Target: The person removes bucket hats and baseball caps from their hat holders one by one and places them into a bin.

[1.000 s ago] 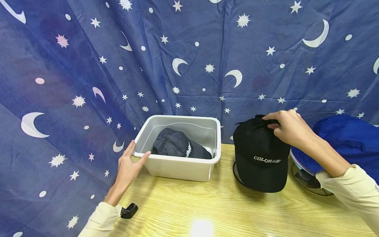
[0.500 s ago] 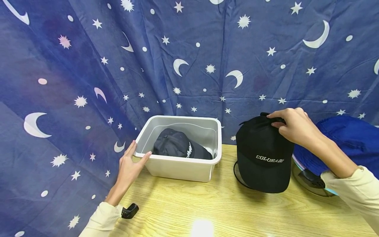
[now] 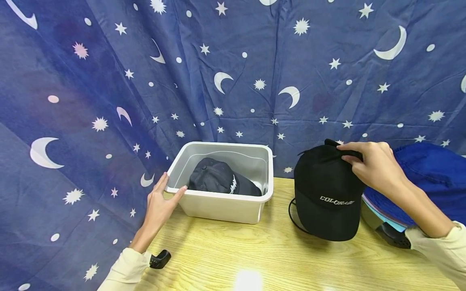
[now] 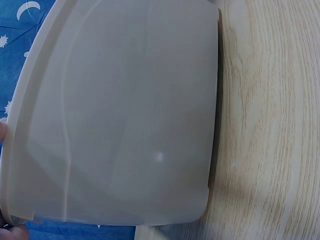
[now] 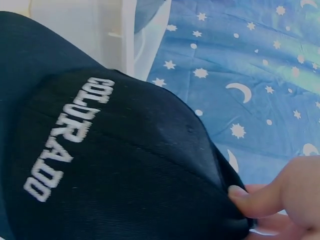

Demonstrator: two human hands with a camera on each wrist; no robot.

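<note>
In the head view my right hand (image 3: 378, 165) pinches the top back of a black baseball cap (image 3: 327, 178) between thumb and fingers. The cap hangs with its brim toward me, "COLORADO" lettered in white across the front. In the right wrist view the thumb and fingertips hold the cap (image 5: 130, 165) by its edge. My left hand (image 3: 158, 208) rests on the near left corner of a grey plastic bin (image 3: 218, 208), fingers and thumb extended along the rim. Inside the bin lies a dark cap (image 3: 211, 176) with white script. The left wrist view is mostly bin wall (image 4: 125, 110).
At the far right a blue hat (image 3: 429, 182) sits over pale coloured brim edges, partly behind my right arm. A thin black loop (image 3: 294, 220) shows beside the held cap. Behind the wooden table (image 3: 218, 250) hangs a blue star-and-moon curtain (image 3: 255, 64).
My right hand has shifted a little to the right with the black cap, which has tilted slightly. The left hand stays at the bin's corner.
</note>
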